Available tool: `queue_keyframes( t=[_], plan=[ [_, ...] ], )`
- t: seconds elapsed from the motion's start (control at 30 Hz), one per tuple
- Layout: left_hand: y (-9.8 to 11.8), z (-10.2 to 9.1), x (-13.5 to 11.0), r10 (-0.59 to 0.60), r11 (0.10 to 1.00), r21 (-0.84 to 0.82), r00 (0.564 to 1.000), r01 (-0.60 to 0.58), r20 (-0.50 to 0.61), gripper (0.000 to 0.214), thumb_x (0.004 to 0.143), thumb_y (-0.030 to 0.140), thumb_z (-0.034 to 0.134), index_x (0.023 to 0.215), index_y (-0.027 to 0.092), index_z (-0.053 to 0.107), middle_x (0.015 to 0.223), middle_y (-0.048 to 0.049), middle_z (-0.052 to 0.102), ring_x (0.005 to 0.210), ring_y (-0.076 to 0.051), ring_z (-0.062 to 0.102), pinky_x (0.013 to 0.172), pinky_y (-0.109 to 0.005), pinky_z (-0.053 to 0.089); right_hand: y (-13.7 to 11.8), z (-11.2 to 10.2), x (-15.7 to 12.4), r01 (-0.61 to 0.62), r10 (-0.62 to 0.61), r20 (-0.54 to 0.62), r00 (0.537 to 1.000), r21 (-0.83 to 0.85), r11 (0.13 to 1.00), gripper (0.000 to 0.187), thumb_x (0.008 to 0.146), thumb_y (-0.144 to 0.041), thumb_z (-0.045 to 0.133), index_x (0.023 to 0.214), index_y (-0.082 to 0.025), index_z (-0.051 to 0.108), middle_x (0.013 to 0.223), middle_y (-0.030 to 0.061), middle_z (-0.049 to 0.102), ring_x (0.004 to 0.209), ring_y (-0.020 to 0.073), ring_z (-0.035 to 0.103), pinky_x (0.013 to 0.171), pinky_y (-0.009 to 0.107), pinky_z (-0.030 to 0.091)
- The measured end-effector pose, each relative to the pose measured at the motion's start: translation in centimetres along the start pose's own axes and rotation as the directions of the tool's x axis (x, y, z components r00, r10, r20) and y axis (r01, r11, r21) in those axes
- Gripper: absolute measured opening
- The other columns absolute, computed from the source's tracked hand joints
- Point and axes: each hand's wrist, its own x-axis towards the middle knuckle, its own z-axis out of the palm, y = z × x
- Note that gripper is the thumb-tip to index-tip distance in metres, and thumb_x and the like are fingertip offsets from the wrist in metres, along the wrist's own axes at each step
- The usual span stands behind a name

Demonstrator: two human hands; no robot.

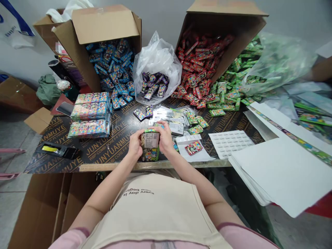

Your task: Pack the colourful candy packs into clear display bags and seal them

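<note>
Between my two hands stands a small printed box (150, 142), dark with green and colourful edges, near the table's front edge. My left hand (135, 143) grips its left side, and my right hand (165, 137) closes on its right side, with fingers over the top edge. Just behind the box lie two purple packets (143, 113) and a pile of clear-and-silver sleeves (176, 119). To the right of my right hand, a red packet (193, 147) rests on a white sheet (204, 156). Several green packets (195, 129) lie close by.
Cartons of blue packets (111, 64) and red packets (199, 65) stand at the back, with a plastic bag (158, 57) of purple ones between. Green packets (233, 93) spill rightward. Wrapped stacks (89, 116) and a tape dispenser (57, 150) sit left; white card sheets (282, 169) overhang right.
</note>
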Motion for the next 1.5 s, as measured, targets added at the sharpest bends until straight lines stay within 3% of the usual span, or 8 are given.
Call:
queue_keyframes(
  t=[0.17,0.4,0.63,1.0,1.1,1.3,1.4,1.5],
  plan=[
    [1.8,0.7,1.0,-0.017,0.997,0.082,0.993,0.008,0.113,0.018,0.052,0.020,0.064,0.069,0.016,0.066,0.063,0.0022,0.065,0.059,-0.011,0.060,0.059,-0.022,0.045,-0.3,-0.6,0.5,0.013,-0.013,0.005,1.000,0.104,0.995,0.043,0.066,-0.027,0.062,0.102,-0.028,0.038,0.082,-0.0022,0.072,0.075,0.0226,0.072,0.072,0.039,0.055],
    [1.8,1.3,1.1,0.111,0.991,0.070,0.989,-0.118,0.099,0.016,0.054,0.017,0.061,0.069,0.016,0.065,0.064,0.0020,0.065,0.060,-0.010,0.059,0.063,-0.023,0.047,-0.5,-1.6,0.0,-0.059,0.052,0.042,0.998,0.180,0.982,0.034,0.070,-0.034,0.060,0.101,-0.024,0.051,0.086,0.0032,0.075,0.088,0.0265,0.072,0.074,0.040,0.056],
    [1.6,0.6,0.6,0.315,0.909,0.237,0.937,-0.343,0.149,0.014,0.056,0.025,0.078,0.061,0.017,0.068,0.061,0.0015,0.066,0.059,-0.011,0.056,0.064,-0.023,0.045,-0.3,-2.1,-0.7,0.227,-0.233,-0.075,0.970,-0.088,0.970,0.010,0.071,-0.030,0.059,0.071,-0.023,0.067,0.084,0.0022,0.076,0.093,0.0238,0.069,0.095,0.044,0.050],
    [4.8,0.2,2.2,0.117,0.832,0.453,0.899,-0.321,0.422,0.018,0.053,0.026,0.083,0.064,0.015,0.074,0.061,-0.0038,0.069,0.054,-0.013,0.059,0.058,-0.025,0.046,-1.7,-3.4,0.0,0.170,-0.166,0.041,0.985,-0.151,0.974,0.016,0.064,-0.034,0.080,0.069,-0.021,0.073,0.068,-0.0010,0.072,0.063,0.0157,0.064,0.072,0.033,0.054],
    [5.3,-0.1,1.7,0.205,0.677,0.524,0.817,-0.517,0.540,0.011,0.063,0.027,0.077,0.062,0.016,0.072,0.063,-0.0042,0.069,0.060,-0.015,0.062,0.059,-0.026,0.047,-2.0,-3.6,0.1,0.186,-0.175,0.074,0.982,-0.180,0.966,0.016,0.064,-0.035,0.080,0.066,-0.021,0.072,0.065,-0.0013,0.070,0.059,0.0158,0.063,0.067,0.033,0.054],
    [5.8,-0.4,1.0,0.315,0.242,0.438,0.497,-0.866,0.808,0.017,0.074,0.031,0.072,0.063,0.019,0.068,0.075,-0.0053,0.069,0.071,-0.016,0.064,0.069,-0.029,0.050,-2.3,-4.3,-1.7,0.402,-0.318,0.264,0.911,-0.385,0.831,0.023,0.083,-0.044,0.063,0.080,-0.025,0.076,0.091,0.0038,0.076,0.087,0.0232,0.070,0.086,0.041,0.054],
    [5.3,0.0,1.0,0.226,0.212,0.372,0.416,-0.903,0.881,0.014,0.083,0.031,0.064,0.078,0.020,0.072,0.081,-0.0059,0.068,0.073,-0.016,0.064,0.068,-0.027,0.050,-2.3,-6.4,-1.6,0.543,-0.331,0.458,0.825,-0.477,0.692,0.030,0.090,-0.045,0.054,0.107,-0.028,0.071,0.123,0.0046,0.067,0.115,0.0229,0.061,0.103,0.043,0.045],
    [5.1,0.2,0.8,0.186,0.220,0.353,0.395,-0.909,0.900,0.018,0.088,0.028,0.057,0.085,0.020,0.073,0.080,-0.0055,0.067,0.071,-0.015,0.063,0.064,-0.026,0.049,-2.2,-11.4,0.1,0.544,-0.378,0.394,0.838,-0.653,0.526,0.038,0.092,-0.043,0.052,0.124,-0.027,0.061,0.132,0.0074,0.059,0.124,0.0231,0.052,0.104,0.044,0.041]
  ],
)
